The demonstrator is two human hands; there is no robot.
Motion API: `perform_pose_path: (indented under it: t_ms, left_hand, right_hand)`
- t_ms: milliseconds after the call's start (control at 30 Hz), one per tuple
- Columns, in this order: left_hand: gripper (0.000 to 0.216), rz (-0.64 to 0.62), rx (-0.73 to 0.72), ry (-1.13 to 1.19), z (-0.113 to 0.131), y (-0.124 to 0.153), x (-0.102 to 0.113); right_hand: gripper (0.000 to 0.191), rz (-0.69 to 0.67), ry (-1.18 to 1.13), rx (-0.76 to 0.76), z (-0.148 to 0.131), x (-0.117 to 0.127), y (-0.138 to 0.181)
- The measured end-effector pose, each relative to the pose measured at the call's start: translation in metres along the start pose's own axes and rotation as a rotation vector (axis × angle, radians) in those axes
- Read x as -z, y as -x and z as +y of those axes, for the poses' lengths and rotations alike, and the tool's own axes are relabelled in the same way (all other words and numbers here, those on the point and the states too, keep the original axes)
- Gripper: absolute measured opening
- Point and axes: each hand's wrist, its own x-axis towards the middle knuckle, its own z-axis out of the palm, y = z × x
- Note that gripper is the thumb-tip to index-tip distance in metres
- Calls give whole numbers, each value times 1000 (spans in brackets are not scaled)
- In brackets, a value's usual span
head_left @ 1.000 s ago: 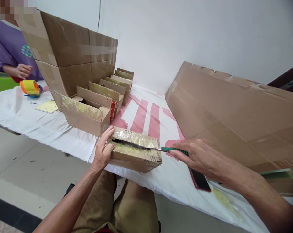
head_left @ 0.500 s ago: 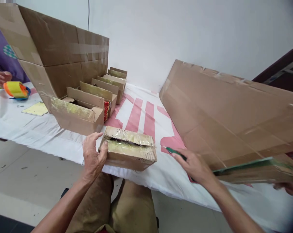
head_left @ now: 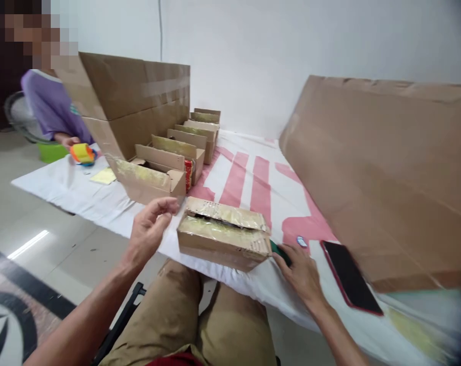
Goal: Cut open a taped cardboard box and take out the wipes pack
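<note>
A small cardboard box (head_left: 223, 244), with clear tape over its top and a dark gap between the flaps, stands at the table's front edge. Just off its left end is my left hand (head_left: 150, 229), fingers loosely curled, thumb apart, nothing visible in it. My right hand (head_left: 301, 272) grips a green-handled cutter (head_left: 281, 252) at the box's right end. The cutter's tip is hidden by the box corner, so I cannot tell whether it cuts into the cardboard.
Several open cardboard boxes (head_left: 150, 180) line the left beside a tall cardboard panel (head_left: 135, 96). A large cardboard sheet (head_left: 398, 178) leans at right. Near it lie a phone (head_left: 350, 277) and a small round object (head_left: 301, 241). A person in purple (head_left: 55, 109) sits far left, hand at a yellow-orange roll (head_left: 82, 153).
My left hand has come off the box's left end. The right hand has brought the cutter to the box's right end. The view has swung left, and the right-hand sheet has shifted, uncovering the phone.
</note>
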Motion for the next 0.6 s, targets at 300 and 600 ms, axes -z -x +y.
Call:
perform_pose_path:
  t_ms: [300,600]
  left_hand:
    - [29,176,486,344,-45,14,35]
    - [23,-523,427,-615,-102,103,71]
  right_hand:
    - [49,123,-336,-80,-13,15,-12]
    - [30,116,-280,-141,-45,37,2]
